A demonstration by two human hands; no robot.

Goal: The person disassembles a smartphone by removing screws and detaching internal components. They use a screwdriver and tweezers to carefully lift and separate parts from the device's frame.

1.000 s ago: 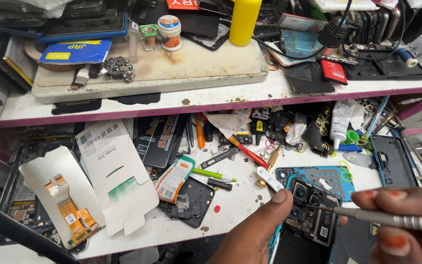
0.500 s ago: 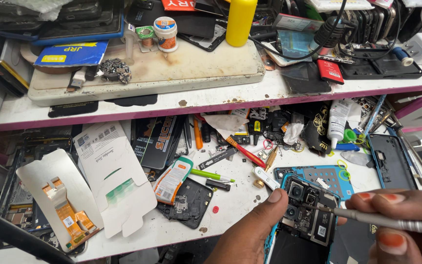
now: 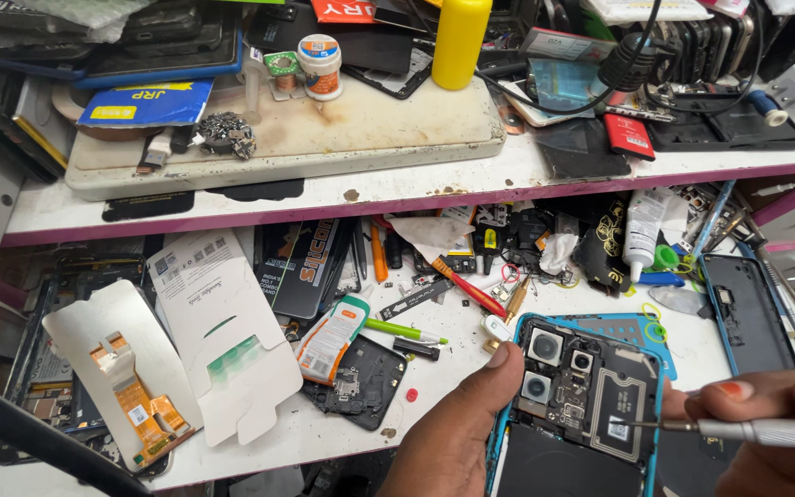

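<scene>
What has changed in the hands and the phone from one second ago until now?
The right hand has kept hold of the screwdriver, and its tip has moved in a little, deeper over the opened phone, near the metal shield. The left hand still steadies the phone's left edge with the thumb by the cameras. The phone, the white card and the clutter on the table stayed put.

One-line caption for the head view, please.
Left hand steadies an opened blue-framed phone while the right hand holds a screwdriver to its internals, above a cluttered workbench.
</scene>
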